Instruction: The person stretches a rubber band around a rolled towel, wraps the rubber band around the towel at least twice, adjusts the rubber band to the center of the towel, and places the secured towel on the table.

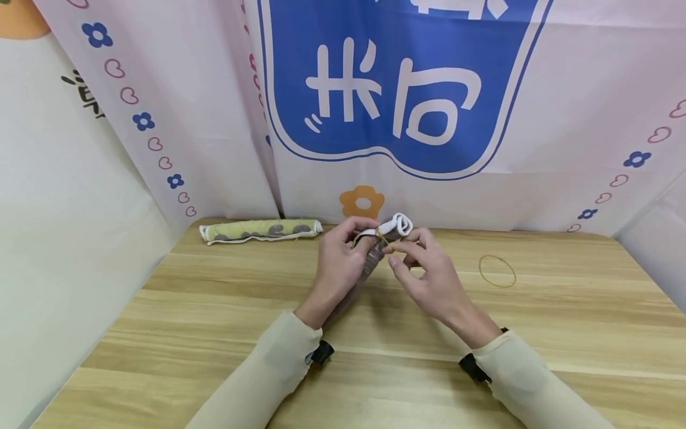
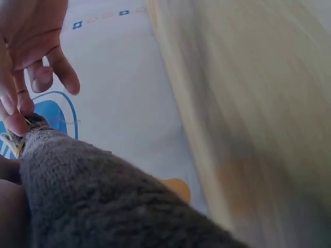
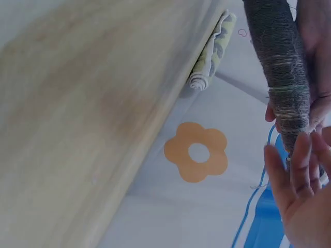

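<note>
The person's left hand (image 1: 340, 255) is wrapped around a grey rolled towel (image 3: 283, 77) near its white spiral end, holding it at a slant above the tabletop (image 1: 214, 345). The right hand (image 1: 433, 275) is on the other side of that end, its fingertips apparently pinching a thin rubber band (image 1: 382, 236) that crosses the roll just short of the tip.

The likeliest mishap is the band slipping: it sits so near the end that an outward pull could slide it off the tip, and a weak pinch could let it spring out of the fingers. Stretched too hard over the thick pile, it might also snap or catch on the loose threads that show on the roll.

The roll itself is a second risk. If the left hand's hold eased before the band sat snugly, the spiral could loosen or its inner layers push out lengthwise. The far portion passes beneath the left forearm, where nothing visible binds it, so it could sag or open there.

A spare rubber band (image 1: 489, 256) lies flat to the right, where a sweeping sleeve might drag it. The yellow-green rolled towel (image 1: 262, 230) rests at the back left edge; a knock from the left elbow seems unlikely, but a bump could roll it.
</note>
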`<act>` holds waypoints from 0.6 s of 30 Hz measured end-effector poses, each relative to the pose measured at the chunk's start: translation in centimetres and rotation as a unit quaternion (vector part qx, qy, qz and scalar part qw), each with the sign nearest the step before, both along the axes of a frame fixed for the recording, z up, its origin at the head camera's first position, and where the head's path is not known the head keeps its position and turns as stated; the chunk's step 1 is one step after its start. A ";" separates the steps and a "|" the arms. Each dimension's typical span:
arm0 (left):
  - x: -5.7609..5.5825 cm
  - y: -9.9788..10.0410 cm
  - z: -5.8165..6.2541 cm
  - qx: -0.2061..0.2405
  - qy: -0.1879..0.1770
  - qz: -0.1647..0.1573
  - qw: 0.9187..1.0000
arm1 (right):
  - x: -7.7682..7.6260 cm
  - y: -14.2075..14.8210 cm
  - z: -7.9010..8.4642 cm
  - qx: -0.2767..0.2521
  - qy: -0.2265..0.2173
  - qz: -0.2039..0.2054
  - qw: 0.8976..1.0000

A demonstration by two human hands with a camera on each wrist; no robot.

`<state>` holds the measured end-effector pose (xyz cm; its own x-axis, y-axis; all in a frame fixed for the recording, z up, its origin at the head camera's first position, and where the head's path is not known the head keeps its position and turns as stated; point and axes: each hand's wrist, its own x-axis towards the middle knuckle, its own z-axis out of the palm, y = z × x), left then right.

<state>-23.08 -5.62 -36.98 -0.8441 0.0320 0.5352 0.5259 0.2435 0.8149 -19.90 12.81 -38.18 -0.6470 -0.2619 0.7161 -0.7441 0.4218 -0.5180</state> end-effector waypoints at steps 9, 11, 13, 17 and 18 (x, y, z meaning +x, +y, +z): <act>0.2 0.3 0.5 -0.012 0.024 0.003 1.000 | -0.6 0.1 0.4 -0.022 0.146 -0.043 0.988; 0.3 0.4 0.5 -0.015 0.026 0.002 1.000 | -0.5 0.1 0.6 -0.033 0.154 -0.037 0.987; 0.4 0.4 0.5 -0.018 0.024 -0.008 1.000 | -0.4 0.1 0.8 -0.037 0.152 -0.036 0.987; 0.6 0.5 0.4 -0.003 -0.003 -0.058 0.998 | -0.3 0.1 0.9 -0.051 0.121 -0.048 0.990; 0.5 0.4 0.4 0.008 -0.016 -0.075 0.997 | -0.3 0.2 0.9 -0.057 0.112 -0.052 0.991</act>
